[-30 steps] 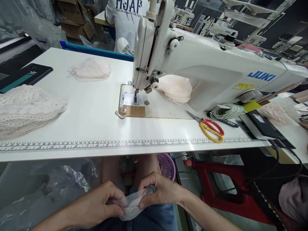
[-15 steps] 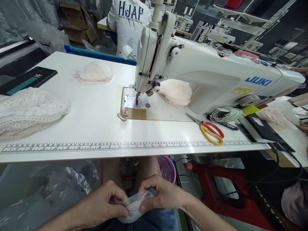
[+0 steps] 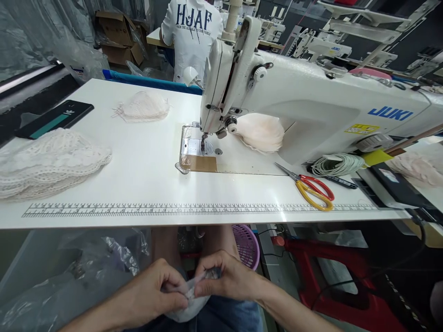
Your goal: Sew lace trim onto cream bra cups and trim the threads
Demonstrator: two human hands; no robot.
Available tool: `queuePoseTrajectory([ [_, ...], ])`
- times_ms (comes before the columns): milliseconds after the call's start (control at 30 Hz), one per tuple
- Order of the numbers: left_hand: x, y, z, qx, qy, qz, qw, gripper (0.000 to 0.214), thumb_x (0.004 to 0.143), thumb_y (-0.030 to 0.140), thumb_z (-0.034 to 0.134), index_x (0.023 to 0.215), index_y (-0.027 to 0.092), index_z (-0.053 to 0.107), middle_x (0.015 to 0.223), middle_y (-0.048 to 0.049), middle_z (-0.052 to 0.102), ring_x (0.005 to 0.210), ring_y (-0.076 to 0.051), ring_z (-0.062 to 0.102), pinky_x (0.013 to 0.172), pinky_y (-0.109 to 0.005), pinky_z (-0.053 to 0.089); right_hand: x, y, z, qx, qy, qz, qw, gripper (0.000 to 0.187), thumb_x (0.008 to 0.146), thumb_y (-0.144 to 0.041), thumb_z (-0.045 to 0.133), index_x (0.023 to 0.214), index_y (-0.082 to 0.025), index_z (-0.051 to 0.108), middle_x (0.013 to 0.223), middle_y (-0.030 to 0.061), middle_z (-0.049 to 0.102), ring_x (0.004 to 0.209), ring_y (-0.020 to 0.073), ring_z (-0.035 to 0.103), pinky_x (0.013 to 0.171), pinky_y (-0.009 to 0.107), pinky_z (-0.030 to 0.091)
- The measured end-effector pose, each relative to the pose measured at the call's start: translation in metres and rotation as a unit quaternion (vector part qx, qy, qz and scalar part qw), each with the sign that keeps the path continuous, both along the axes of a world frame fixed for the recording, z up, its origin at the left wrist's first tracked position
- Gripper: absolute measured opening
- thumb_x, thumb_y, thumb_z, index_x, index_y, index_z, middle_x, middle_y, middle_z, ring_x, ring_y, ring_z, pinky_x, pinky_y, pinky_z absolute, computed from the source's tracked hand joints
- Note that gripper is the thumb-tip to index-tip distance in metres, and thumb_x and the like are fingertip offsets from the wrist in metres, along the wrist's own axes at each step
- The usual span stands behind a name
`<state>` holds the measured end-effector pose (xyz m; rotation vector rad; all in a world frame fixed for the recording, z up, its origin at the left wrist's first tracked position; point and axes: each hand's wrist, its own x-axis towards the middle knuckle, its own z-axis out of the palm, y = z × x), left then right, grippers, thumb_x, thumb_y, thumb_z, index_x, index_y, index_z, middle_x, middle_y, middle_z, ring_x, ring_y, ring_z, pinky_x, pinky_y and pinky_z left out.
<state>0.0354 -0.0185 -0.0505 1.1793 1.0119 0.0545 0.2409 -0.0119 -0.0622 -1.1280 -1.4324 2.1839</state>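
Over my lap, below the table edge, a small piece of white lace fabric (image 3: 188, 311) is pinched between both hands. My left hand (image 3: 157, 290) is closed on its left side, thumb against the fingers. My right hand (image 3: 221, 279) grips the upper right edge, its thumb pressed down close to the left fingertips. Part of the fabric is hidden behind the fingers. On the table at left lies a stack of white lace pieces (image 3: 51, 161), and a smaller pale piece (image 3: 143, 107) sits farther back.
A white sewing machine (image 3: 294, 92) stands on the table (image 3: 145, 184), with pale pink cup-shaped pieces (image 3: 261, 133) under its arm. Scissors (image 3: 313, 188), a coil of cord (image 3: 337, 164) and a black phone (image 3: 57, 119) lie around it. A purple basket (image 3: 247, 246) is below; a person (image 3: 194, 39) sits beyond.
My hands have drawn slightly closer together on the fabric, and the lace edge between them is now more covered. The whole view has shifted a little, with table things appearing farther right.
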Motion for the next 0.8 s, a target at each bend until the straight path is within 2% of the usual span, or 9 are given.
queuePoseTrajectory([
  [100, -0.001, 0.001, 0.001, -0.015, -0.005, 0.006, 1.000, 0.019, 0.069, 0.028, 0.062, 0.061, 0.011, 0.065, 0.052, 0.0048, 0.037, 0.053, -0.009, 0.031, 0.049, -0.022, 0.019, 0.001, 0.001, -0.002, 0.003, 0.002, 0.000, 1.000, 0.037, 0.066, -0.048, 0.075, 0.074, -0.012, 0.070, 0.065, -0.0007, 0.060, 0.060, 0.0105, 0.052, 0.060, 0.021, 0.040],
  [200, -0.005, 0.003, 0.002, -0.024, -0.030, -0.017, 0.999, 0.022, 0.070, 0.030, 0.063, 0.058, 0.012, 0.062, 0.052, 0.0056, 0.034, 0.052, -0.009, 0.026, 0.048, -0.023, 0.015, 0.005, 0.002, -0.002, -0.007, 0.005, -0.003, 1.000, 0.036, 0.066, -0.047, 0.075, 0.075, -0.013, 0.071, 0.065, -0.0002, 0.061, 0.061, 0.0110, 0.053, 0.061, 0.022, 0.041],
  [467, -0.019, 0.003, 0.006, -0.058, -0.001, -0.016, 0.998, 0.021, 0.072, 0.027, 0.059, 0.080, 0.013, 0.073, 0.057, 0.0035, 0.045, 0.054, -0.009, 0.029, 0.050, -0.022, 0.015, 0.015, 0.005, -0.008, -0.036, 0.012, -0.035, 0.999, 0.033, 0.063, -0.043, 0.078, 0.073, -0.013, 0.071, 0.064, -0.0001, 0.061, 0.061, 0.0105, 0.053, 0.062, 0.022, 0.042],
  [633, -0.022, 0.001, 0.007, -0.041, 0.004, -0.018, 0.999, 0.021, 0.074, 0.027, 0.058, 0.082, 0.016, 0.075, 0.057, 0.0035, 0.045, 0.054, -0.010, 0.030, 0.050, -0.022, 0.019, 0.016, 0.005, -0.010, -0.044, 0.000, -0.031, 0.999, 0.032, 0.061, -0.042, 0.080, 0.071, -0.013, 0.071, 0.065, 0.0001, 0.062, 0.061, 0.0105, 0.052, 0.061, 0.021, 0.041],
  [800, -0.024, 0.005, 0.012, -0.051, -0.027, -0.036, 0.998, 0.025, 0.075, 0.025, 0.055, 0.087, 0.018, 0.075, 0.060, 0.0016, 0.054, 0.056, -0.011, 0.033, 0.053, -0.021, 0.024, 0.016, 0.005, -0.007, -0.032, -0.013, -0.021, 0.999, 0.033, 0.064, -0.045, 0.078, 0.071, -0.014, 0.071, 0.065, 0.0005, 0.063, 0.064, 0.0123, 0.055, 0.065, 0.023, 0.042],
])
